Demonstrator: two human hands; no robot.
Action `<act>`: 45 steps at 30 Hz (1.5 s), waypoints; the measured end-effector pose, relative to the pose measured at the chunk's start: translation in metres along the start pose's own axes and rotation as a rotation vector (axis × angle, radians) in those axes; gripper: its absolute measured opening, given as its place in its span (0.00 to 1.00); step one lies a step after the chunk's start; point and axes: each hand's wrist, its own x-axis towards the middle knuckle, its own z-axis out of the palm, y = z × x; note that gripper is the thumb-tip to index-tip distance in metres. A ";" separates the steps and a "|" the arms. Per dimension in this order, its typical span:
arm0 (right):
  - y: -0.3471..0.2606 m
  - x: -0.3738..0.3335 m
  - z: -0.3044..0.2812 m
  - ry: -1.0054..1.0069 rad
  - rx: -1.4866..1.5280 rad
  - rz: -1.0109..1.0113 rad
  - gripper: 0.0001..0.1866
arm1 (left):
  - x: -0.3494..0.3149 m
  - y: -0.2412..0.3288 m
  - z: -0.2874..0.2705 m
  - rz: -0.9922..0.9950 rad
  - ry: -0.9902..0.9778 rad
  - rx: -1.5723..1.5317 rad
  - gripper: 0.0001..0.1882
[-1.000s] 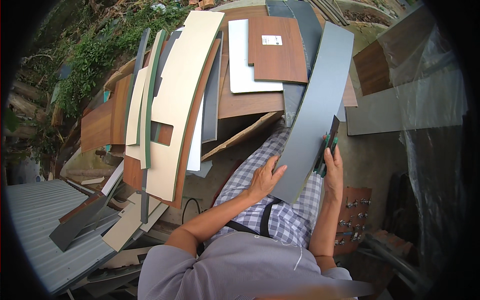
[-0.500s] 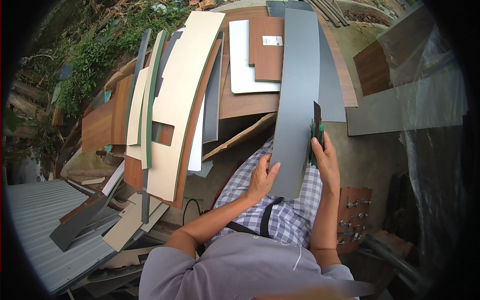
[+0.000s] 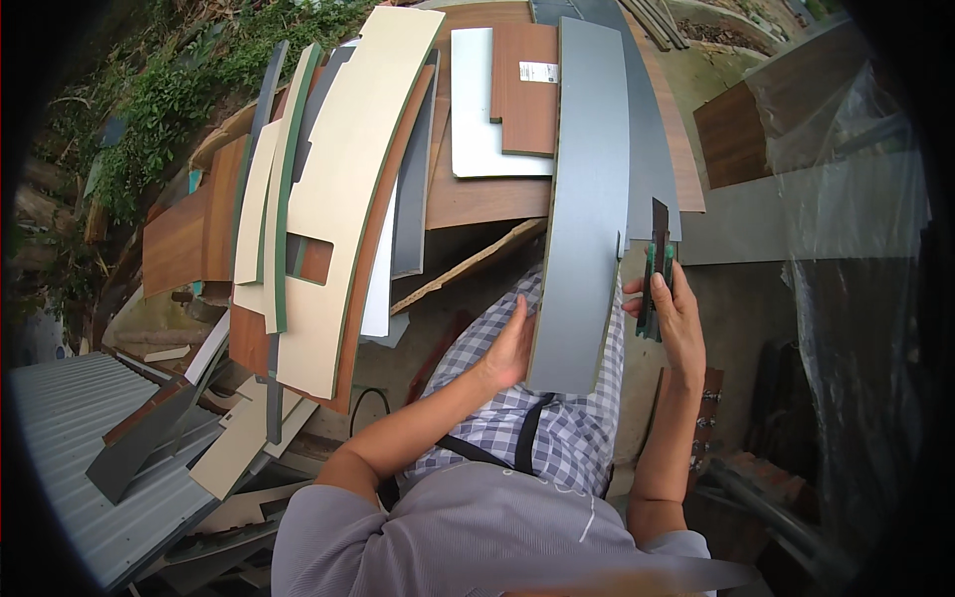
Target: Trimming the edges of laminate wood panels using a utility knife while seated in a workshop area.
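A long grey board (image 3: 587, 199) lies lengthwise in front of me, its near end over my lap. My left hand (image 3: 510, 343) holds its left edge near that end, thumb raised beside the edge and the other fingers hidden by the board. To the right of the board, and apart from it, my right hand (image 3: 679, 316) is closed around a black-and-green hand tool (image 3: 654, 284) with a flat dark blade pointing away from me. A small dark bit (image 3: 619, 245) sticks out at the board's right edge.
On the left leans a stack of cut panels, with a cream panel (image 3: 363, 179) with a cutout on top. White (image 3: 473, 129) and brown (image 3: 529, 109) panels lie beyond the grey board. Clear plastic sheeting (image 3: 846, 219) hangs at right. Corrugated sheet metal (image 3: 80, 448) lies lower left.
My right hand has moved right, taking the tool away from the board's edge. My left thumb has come off the board's top face. The view has shifted slightly.
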 end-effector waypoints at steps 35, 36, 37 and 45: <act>-0.054 -0.103 0.025 -0.375 -1.159 -0.855 0.26 | -0.013 0.010 0.030 0.032 0.255 0.351 0.19; -0.051 -0.098 0.023 -0.387 -1.179 -0.885 0.26 | -0.011 0.011 0.030 0.013 0.288 0.363 0.19; -0.050 -0.093 0.023 -0.399 -1.195 -0.924 0.26 | -0.011 0.011 0.028 0.011 0.297 0.352 0.19; -0.059 -0.042 0.002 -0.388 -1.264 -0.829 0.30 | -0.026 0.015 0.025 -0.011 0.322 0.391 0.21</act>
